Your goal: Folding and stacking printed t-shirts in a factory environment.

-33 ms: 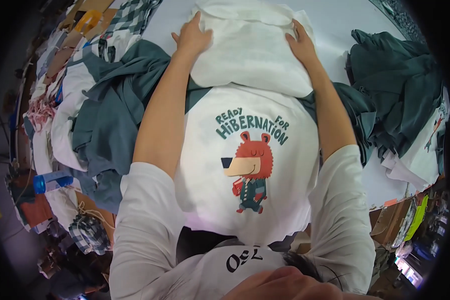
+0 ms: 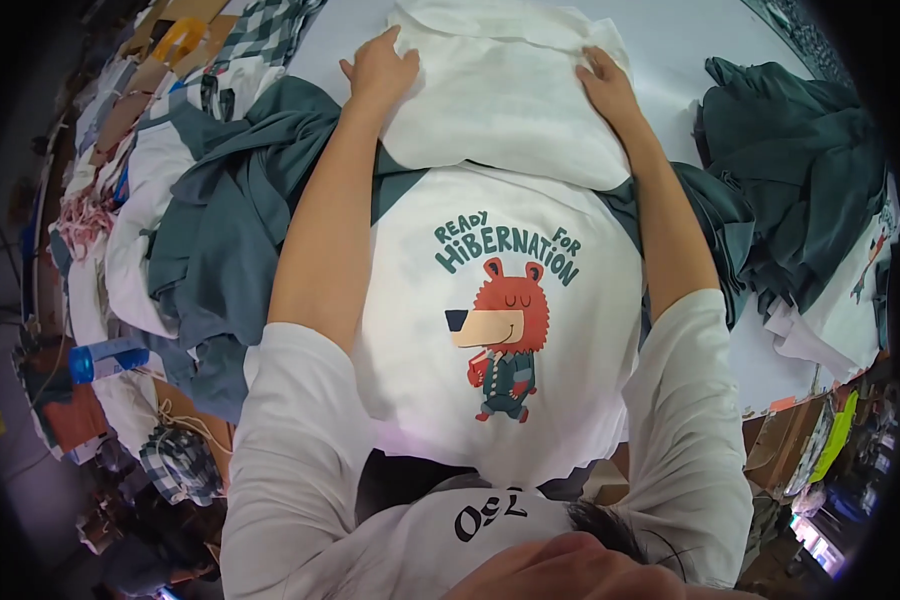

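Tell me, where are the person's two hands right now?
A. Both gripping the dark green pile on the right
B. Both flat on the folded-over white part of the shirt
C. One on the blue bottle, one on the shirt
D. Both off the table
B: the left hand and right hand press flat on either side of the folded-over part of the white shirt.

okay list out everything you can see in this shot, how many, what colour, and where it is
white garment with bear print: one, white with dark green sleeves, centre of table, top part folded over
dark green garments: a heap, left of it
dark green pile: one, right side
checked cloth: one, green and white, top left
blue bottle: one, far left
table: white, bare part at top
left hand: flat on fold's left edge
right hand: flat on fold's right edge
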`<action>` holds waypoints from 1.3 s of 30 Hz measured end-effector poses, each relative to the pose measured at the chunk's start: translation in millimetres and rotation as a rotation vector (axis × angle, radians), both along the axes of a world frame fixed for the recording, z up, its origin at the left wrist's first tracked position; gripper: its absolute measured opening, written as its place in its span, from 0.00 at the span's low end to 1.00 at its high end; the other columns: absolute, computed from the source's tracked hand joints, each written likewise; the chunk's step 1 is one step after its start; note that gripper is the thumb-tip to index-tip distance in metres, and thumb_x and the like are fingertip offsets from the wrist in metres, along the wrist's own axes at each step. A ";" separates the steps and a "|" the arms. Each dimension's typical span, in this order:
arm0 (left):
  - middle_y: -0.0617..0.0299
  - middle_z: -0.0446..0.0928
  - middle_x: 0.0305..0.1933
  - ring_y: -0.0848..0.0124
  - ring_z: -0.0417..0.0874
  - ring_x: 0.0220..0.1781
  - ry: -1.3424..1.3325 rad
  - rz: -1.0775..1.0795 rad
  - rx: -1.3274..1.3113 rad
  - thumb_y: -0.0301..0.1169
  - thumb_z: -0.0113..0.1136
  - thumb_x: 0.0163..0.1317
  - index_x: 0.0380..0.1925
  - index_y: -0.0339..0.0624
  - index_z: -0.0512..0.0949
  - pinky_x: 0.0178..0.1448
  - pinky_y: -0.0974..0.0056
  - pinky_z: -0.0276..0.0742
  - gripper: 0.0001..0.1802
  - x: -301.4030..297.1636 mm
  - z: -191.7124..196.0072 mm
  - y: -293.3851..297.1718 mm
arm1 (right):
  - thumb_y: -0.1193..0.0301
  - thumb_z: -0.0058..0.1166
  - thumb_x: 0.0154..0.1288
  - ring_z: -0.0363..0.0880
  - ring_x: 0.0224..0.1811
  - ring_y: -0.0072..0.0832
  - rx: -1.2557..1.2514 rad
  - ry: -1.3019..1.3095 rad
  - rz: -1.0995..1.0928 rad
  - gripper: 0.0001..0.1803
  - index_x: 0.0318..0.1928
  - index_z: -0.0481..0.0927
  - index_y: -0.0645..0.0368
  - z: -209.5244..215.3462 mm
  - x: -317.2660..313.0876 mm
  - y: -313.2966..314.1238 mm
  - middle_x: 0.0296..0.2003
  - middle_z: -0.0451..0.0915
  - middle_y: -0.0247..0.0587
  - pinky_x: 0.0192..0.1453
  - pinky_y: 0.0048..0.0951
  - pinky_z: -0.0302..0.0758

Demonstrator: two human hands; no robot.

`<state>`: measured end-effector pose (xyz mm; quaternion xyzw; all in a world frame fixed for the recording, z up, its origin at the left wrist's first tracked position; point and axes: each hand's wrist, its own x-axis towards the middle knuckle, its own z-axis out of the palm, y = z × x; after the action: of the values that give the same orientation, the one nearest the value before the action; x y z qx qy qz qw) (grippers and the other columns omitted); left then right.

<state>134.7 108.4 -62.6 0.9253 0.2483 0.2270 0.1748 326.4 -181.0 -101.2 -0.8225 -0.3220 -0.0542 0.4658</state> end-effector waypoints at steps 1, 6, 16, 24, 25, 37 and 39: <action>0.44 0.78 0.62 0.50 0.75 0.67 0.003 -0.007 -0.005 0.42 0.62 0.63 0.68 0.52 0.72 0.67 0.43 0.70 0.31 -3.2 1.2 -0.9 | 0.62 0.56 0.68 0.79 0.61 0.44 -0.005 0.003 -0.007 0.24 0.59 0.78 0.63 12.5 -8.4 -6.8 0.59 0.79 0.55 0.65 0.37 0.72; 0.54 0.81 0.58 0.55 0.76 0.65 0.050 -0.416 0.113 0.38 0.63 0.60 0.54 0.45 0.82 0.66 0.59 0.72 0.22 -109.3 69.3 -43.9 | 0.71 0.61 0.65 0.82 0.42 0.29 0.146 -0.258 0.024 0.09 0.41 0.81 0.64 80.4 -158.3 -48.3 0.38 0.84 0.42 0.52 0.28 0.75; 0.56 0.71 0.69 0.56 0.67 0.74 0.172 0.078 0.119 0.35 0.61 0.60 0.54 0.55 0.83 0.76 0.45 0.54 0.20 -296.4 102.0 153.7 | 0.68 0.64 0.61 0.77 0.41 0.35 -0.072 -0.485 0.029 0.10 0.39 0.78 0.56 56.0 -213.6 -29.7 0.36 0.79 0.35 0.52 0.38 0.67; 0.51 0.70 0.68 0.52 0.66 0.72 -0.024 -0.288 0.378 0.27 0.62 0.53 0.54 0.50 0.80 0.77 0.37 0.49 0.24 -344.7 90.5 -108.2 | 0.69 0.64 0.60 0.75 0.42 0.37 -0.113 -0.650 -0.048 0.08 0.36 0.77 0.55 40.6 -211.8 -30.5 0.35 0.77 0.36 0.52 0.39 0.67; 0.50 0.70 0.68 0.51 0.66 0.72 -0.013 -0.334 0.328 0.26 0.62 0.53 0.54 0.48 0.81 0.76 0.36 0.48 0.24 -350.2 85.6 -124.6 | 0.68 0.63 0.60 0.75 0.42 0.37 -0.118 -0.697 -0.066 0.08 0.36 0.77 0.55 38.9 -212.0 -27.2 0.35 0.76 0.36 0.53 0.39 0.67; 0.50 0.67 0.71 0.50 0.66 0.73 -0.099 -0.458 -0.026 0.23 0.59 0.58 0.58 0.43 0.79 0.78 0.41 0.51 0.24 -326.3 75.7 -180.3 | 0.81 0.58 0.64 0.73 0.39 0.45 0.079 -0.436 -0.044 0.07 0.39 0.73 0.63 68.4 -291.5 -115.0 0.36 0.74 0.46 0.48 0.36 0.69; 0.48 0.67 0.70 0.49 0.68 0.71 -0.120 -0.490 -0.052 0.24 0.60 0.57 0.59 0.41 0.78 0.77 0.40 0.55 0.26 -313.2 77.8 -178.9 | 0.85 0.53 0.64 0.72 0.37 0.42 0.060 -0.332 -0.088 0.06 0.38 0.72 0.66 84.0 -340.1 -176.2 0.35 0.72 0.47 0.45 0.32 0.70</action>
<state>-178.6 -70.5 15.2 0.9379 0.0114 0.2261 0.2627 -13.7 -357.3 -17.2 -0.8012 -0.3563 -0.2191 0.4279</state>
